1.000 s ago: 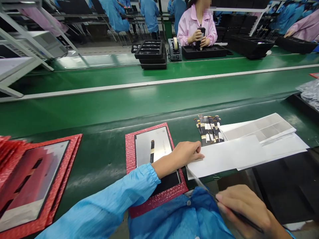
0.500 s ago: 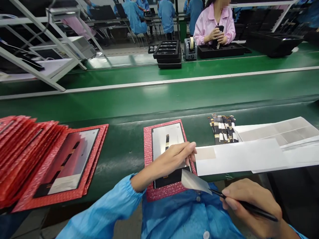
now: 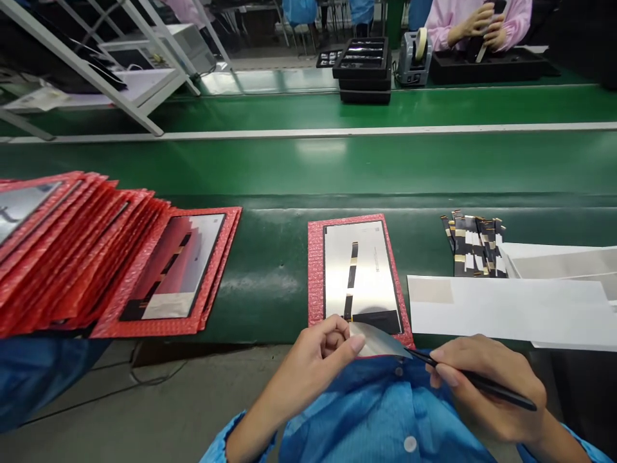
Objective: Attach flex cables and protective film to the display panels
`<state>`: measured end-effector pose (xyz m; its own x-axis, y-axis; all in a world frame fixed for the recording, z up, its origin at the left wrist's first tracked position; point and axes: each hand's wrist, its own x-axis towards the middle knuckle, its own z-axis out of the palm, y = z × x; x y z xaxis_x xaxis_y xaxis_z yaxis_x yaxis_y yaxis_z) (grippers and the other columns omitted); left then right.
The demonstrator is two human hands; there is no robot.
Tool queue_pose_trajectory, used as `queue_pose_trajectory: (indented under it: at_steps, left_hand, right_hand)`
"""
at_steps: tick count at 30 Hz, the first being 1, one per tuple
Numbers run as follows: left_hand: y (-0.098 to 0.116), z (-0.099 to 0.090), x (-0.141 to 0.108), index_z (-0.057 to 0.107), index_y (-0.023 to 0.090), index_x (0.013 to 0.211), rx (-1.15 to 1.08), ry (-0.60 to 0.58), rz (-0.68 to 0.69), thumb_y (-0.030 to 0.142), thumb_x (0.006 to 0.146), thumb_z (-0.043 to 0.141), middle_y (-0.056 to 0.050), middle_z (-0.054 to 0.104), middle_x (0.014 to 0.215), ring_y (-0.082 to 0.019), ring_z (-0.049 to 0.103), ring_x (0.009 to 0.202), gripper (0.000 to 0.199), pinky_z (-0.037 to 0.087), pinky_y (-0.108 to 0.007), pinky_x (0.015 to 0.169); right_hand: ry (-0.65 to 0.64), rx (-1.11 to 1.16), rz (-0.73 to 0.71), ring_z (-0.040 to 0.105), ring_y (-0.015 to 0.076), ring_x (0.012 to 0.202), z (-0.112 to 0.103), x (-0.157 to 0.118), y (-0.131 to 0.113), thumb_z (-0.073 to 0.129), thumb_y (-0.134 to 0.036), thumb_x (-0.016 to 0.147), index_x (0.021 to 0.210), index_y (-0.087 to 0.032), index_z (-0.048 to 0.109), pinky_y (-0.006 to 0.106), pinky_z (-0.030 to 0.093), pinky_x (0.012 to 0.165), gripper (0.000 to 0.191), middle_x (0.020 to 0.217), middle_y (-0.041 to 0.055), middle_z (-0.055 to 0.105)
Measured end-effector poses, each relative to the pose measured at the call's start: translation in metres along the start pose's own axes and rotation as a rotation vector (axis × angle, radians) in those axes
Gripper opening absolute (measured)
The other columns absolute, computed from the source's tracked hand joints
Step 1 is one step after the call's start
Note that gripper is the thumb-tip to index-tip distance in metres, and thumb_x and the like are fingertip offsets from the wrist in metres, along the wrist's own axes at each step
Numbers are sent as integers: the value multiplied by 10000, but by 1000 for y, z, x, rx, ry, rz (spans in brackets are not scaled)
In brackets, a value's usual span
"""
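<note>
- Touches with the left hand (image 3: 318, 363) the left end of a small, thin, silver-grey flexible sheet (image 3: 378, 340), with the thumb over its edge and the other fingers curled in close; cannot tell whether pinched tight between them.
- Grips in the right hand (image 3: 486, 382), pen-fashion with thumb and fingers closed, a slender black tweezer-like tool (image 3: 496, 388), with its tip at the right end of the silver-grey sheet.
- Holds that sheet bowed, overlapping in view the near edge of a flat rectangular silver-backed panel (image 3: 371, 273) at near centre; cannot tell whether touching it.
- Bears, on that panel, a slim black-and-gold ribbon strip (image 3: 352, 276) running lengthwise and a broad black band (image 3: 380, 319) across the near end.
- Has beneath the panel a pinkish-red bubble-wrap sleeve (image 3: 316, 276).
- To the right, near the sleeve, a long white paper sheet (image 3: 511, 312) with a beige patch at its left end; behind it, a bundle of black, white and gold strips (image 3: 475, 247).
- On the left, well apart from the panel, an overlapping row of red bubble-wrap sleeves (image 3: 72, 263), with a second, pink-and-silver panel (image 3: 195, 273) on the rightmost.
- Far across the green bench (image 3: 270, 164), a stack of black plastic trays (image 3: 364, 71) and a grey tape dispenser (image 3: 412, 61).
</note>
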<state>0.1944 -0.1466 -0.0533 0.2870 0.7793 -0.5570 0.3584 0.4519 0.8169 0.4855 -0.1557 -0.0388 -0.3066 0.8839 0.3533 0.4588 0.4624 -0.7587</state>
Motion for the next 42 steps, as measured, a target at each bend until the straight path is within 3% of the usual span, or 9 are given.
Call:
queue_pose_trajectory:
  at_steps: [4,7,10,14,18,25,42]
  left_hand:
    - [-1,2,-3,612,319,767,-79,-21,-32,626,811,586,17,451,524,-119,454,475,311,292,-313,494]
    - [-3,4,-2,588,298,709,-118,10,4,611,807,620,24,408,485,-97,387,433,329,269,-292,463]
    - [-8,4,0,610,308,723,-64,62,-2,633,802,608,17,422,509,-115,412,469,335,282,-295,480]
    - [-13,4,4,656,328,830,161,134,11,652,842,509,-10,502,592,-162,496,588,356,305,-325,546]
    - [-14,6,9,637,316,793,223,225,123,609,860,552,15,499,550,-123,450,512,313,316,-291,511]
    - [-9,6,11,627,237,730,297,265,170,606,856,576,34,487,504,-83,437,453,393,325,-217,434]
    - [-5,4,7,621,261,731,300,239,142,559,871,605,22,493,523,-80,432,457,330,309,-210,406]
  right_hand:
    - [-9,1,10,795,286,634,0,1,0,706,-243,807,1094,-470,702,375,668,544,366,694,-71,789]
    - [-13,27,25,777,261,595,1,5,-1,700,-244,827,1068,-445,710,363,645,522,314,688,-62,783]
    - [19,36,66,730,215,529,5,13,2,691,-269,856,1012,-401,731,330,610,489,208,643,-52,758]
    - [-4,104,249,648,144,428,14,21,14,666,-335,894,875,-344,746,270,556,420,82,676,-41,755]
    - [-97,189,380,642,131,435,20,18,27,656,-357,904,863,-317,739,255,556,419,101,736,-27,761]
    - [-99,255,396,710,172,516,25,13,33,666,-307,894,891,-326,752,275,608,476,88,688,-37,747]
    - [-94,278,407,744,165,575,24,19,29,684,-248,882,933,-376,758,255,649,526,156,732,-46,774]
